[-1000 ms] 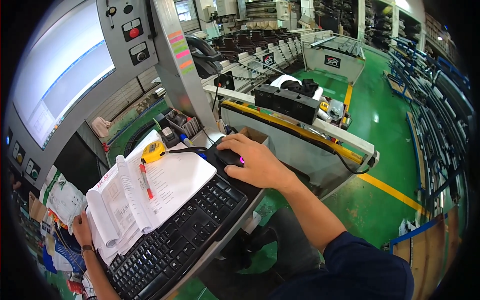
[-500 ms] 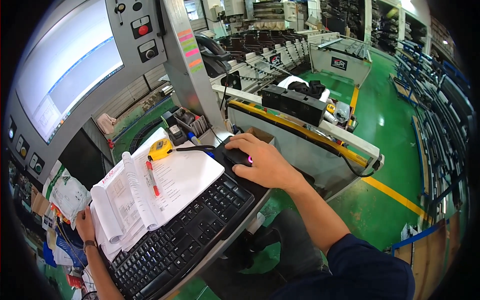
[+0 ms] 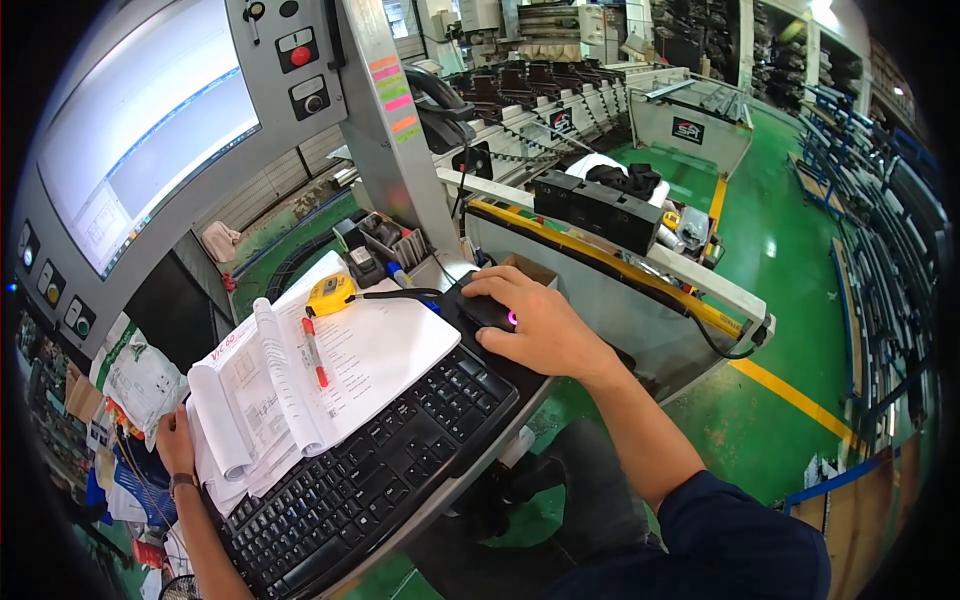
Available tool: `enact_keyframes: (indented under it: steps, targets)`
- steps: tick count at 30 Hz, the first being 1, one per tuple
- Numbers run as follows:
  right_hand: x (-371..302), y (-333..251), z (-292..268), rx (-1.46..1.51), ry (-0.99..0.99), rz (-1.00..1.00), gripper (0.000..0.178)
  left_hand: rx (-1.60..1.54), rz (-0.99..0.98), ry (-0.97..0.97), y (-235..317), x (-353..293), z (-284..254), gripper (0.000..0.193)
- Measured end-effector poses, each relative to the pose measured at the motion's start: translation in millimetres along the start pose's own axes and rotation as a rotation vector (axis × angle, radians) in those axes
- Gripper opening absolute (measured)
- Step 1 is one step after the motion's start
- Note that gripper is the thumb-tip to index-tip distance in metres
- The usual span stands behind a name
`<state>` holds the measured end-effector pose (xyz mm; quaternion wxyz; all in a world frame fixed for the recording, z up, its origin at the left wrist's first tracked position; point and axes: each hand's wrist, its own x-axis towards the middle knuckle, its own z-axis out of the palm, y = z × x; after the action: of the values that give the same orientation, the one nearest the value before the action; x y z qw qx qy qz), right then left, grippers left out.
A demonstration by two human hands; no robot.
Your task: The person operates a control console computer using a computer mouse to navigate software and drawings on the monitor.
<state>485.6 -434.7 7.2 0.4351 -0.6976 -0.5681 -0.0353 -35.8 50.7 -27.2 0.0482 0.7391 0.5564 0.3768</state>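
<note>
A black computer mouse (image 3: 488, 308) with a glowing pink ring sits under my right hand (image 3: 535, 322), whose fingers lie over it at the right end of the desk. My left hand (image 3: 175, 440) rests at the left edge of the desk beside the papers; its fingers are partly hidden, so their grip does not show. Between the hands lies a stack of printed papers (image 3: 390, 345) with curled-up sheets. A red marker (image 3: 315, 352) and a yellow tape measure (image 3: 330, 295) with a black strap lie on it. In front of the papers stretches a black keyboard (image 3: 370, 490).
A grey control panel with a lit screen (image 3: 150, 110) and a red button (image 3: 300, 56) stands at upper left. Beyond the desk runs a machine with a yellow rail (image 3: 600, 262). A white plastic bag (image 3: 145, 385) is at left. Racks of metal profiles (image 3: 885, 230) line the right side.
The whole view has shifted slightly, with the scene now a little further right and lower. My right hand stays on the mouse, and my left stays by the papers.
</note>
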Motion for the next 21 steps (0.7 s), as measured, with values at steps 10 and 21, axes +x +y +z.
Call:
enact_keyframes:
  steps: [10, 21]
  targets:
    - [-1.5, -1.3, -1.8, 0.048, -0.033, 0.055, 0.052, 0.030, -0.015, 0.011, 0.1, -0.1, 0.0, 0.053]
    - [-1.2, -4.1, -0.5, 0.104, 0.007, 0.040, 0.048, 0.028, -0.026, 0.003, 11.7, -4.5, -5.3, 0.053]
